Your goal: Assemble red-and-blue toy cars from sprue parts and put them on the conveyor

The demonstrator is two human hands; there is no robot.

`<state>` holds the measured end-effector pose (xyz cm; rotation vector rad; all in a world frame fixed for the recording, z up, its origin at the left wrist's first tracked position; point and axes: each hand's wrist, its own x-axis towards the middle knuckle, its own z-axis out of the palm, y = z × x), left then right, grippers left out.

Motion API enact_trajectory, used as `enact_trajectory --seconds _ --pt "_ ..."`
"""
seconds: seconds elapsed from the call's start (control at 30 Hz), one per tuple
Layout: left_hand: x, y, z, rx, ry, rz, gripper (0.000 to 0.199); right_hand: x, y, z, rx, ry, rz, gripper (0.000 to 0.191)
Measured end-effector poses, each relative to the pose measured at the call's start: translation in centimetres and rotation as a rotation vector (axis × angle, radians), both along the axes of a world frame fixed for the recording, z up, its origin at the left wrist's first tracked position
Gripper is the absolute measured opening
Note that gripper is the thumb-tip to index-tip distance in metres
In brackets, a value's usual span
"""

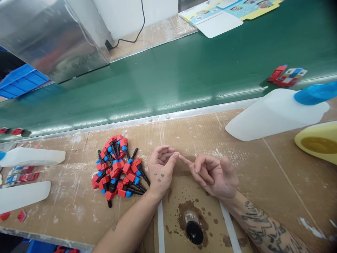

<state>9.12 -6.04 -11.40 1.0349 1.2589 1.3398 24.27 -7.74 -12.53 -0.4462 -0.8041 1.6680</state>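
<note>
Over the cardboard-covered table, my left hand (162,168) has thumb and fingertips pressed together; whatever may be between them is too small to make out. My right hand (213,174) is beside it, its index finger stretched out to touch the left fingertips. The other right fingers are loosely curled and the thumb stands apart, with nothing visible in the palm. Left of my left hand lies a pile of red, blue and black plastic parts (116,168). Below and between my wrists is a small clear container with a black top (194,230), surrounded by wet spots.
A green conveyor belt (163,77) crosses behind the table (263,182), with red and white parts (288,76) on it. White bottles lie right (268,114) and left (37,156), near a yellow bottle (318,142). A blue crate (23,80) is at upper left.
</note>
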Motion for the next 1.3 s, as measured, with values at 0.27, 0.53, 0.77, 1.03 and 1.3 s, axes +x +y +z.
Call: enact_trajectory --seconds 0.27,0.53,0.77,1.03,1.3 --pt "0.01 0.04 0.06 -0.018 0.004 -0.004 0.025 0.03 -0.02 0.01 -0.005 0.000 0.005 0.059" --pt "0.13 -0.08 0.27 0.002 -0.008 -0.015 0.018 0.06 0.20 -0.01 0.052 -0.042 -0.036 0.061" --pt "0.12 0.00 0.07 0.022 -0.005 -0.007 0.023 0.03 0.12 0.38 0.084 -0.075 -0.094 0.060" --pt "0.16 0.03 -0.13 0.026 -0.017 0.000 0.027 -0.04 -0.06 0.17 0.099 -0.114 -0.092 0.059" --pt "-0.11 0.03 -0.18 0.028 -0.023 -0.002 0.036 -0.04 -0.22 0.09 0.055 -0.101 -0.066 0.058"
